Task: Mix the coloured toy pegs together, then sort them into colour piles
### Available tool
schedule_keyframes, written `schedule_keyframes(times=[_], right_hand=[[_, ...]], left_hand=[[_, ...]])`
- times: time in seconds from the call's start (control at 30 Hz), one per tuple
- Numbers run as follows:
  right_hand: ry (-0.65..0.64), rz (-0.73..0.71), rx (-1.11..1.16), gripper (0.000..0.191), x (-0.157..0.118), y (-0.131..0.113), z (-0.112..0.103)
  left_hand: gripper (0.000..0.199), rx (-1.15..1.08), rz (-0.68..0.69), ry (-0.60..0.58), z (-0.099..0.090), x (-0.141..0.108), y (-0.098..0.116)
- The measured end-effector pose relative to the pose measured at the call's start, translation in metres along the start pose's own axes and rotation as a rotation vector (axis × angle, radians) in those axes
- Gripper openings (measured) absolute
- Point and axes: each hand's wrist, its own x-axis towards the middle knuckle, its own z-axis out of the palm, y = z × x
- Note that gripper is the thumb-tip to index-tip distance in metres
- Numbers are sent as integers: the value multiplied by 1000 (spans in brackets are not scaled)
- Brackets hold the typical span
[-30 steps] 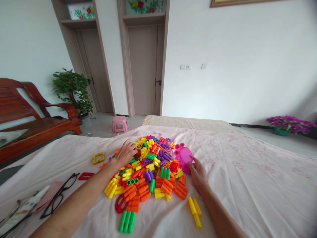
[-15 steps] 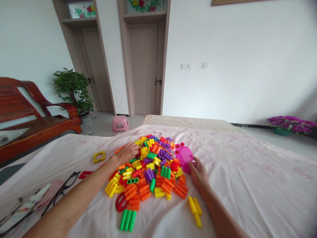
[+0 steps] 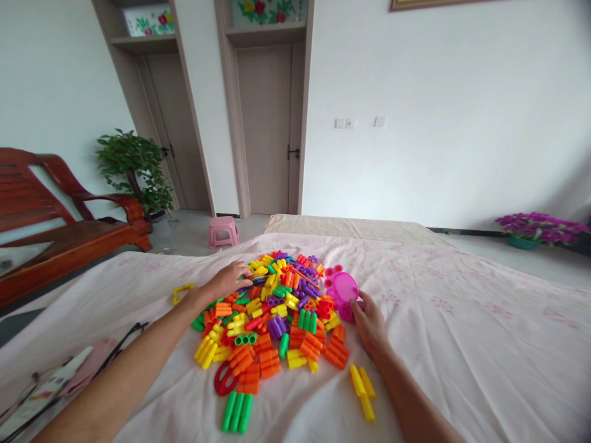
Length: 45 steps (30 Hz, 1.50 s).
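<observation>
A heap of plastic building blocks (image 3: 277, 326), mostly ribbed tube shapes in orange, yellow, green, purple and red, lies on the pink-white cloth. At its far left edge is my left hand (image 3: 226, 282), fingers apart and reaching among the yellow and blue pieces; the fingertips are partly hidden. A bright pink paw-shaped plastic piece (image 3: 344, 288) sits at the heap's right side, and my right hand (image 3: 369, 323) grips its near edge, thumb on top. Closest to me lie a green triple-tube block (image 3: 237, 412), a red ring-shaped piece (image 3: 225, 378) and a yellow block (image 3: 362, 391).
A yellow frame-shaped piece (image 3: 182, 293) is left of the heap. Glasses (image 3: 120, 346), a pink cloth (image 3: 87, 369) and a white tube (image 3: 58, 378) lie by my left forearm. Beyond are a pink stool (image 3: 223, 231) and a wooden bench (image 3: 69, 209).
My left hand has moved a little left and back, and green and orange blocks on the heap's left side have shifted or come into view. My right hand keeps its grip on the pink piece.
</observation>
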Motion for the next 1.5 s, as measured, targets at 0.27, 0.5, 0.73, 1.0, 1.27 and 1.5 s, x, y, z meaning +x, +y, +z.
schedule_keyframes(times=[0.27, 0.5, 0.73, 1.0, 1.27, 1.5], right_hand=[[5, 1, 32, 62, 0, 1, 1], [-25, 7, 42, 59, -2, -2, 1], [-19, 10, 29, 59, -2, -4, 0], [-15, 6, 6, 61, -3, -8, -1], [1, -7, 25, 60, -2, 2, 1], [13, 85, 242, 58, 35, 2, 0]], left_hand=[[33, -296, -227, 51, -31, -28, -2], [50, -469, -313, 41, -42, -62, -2], [29, -231, -352, 255, -37, -80, -20], [24, 333, -392, 385, -28, -120, -43], [19, 708, -461, 291, -14, -141, -30], [32, 240, -345, 430, 21, -138, 14]])
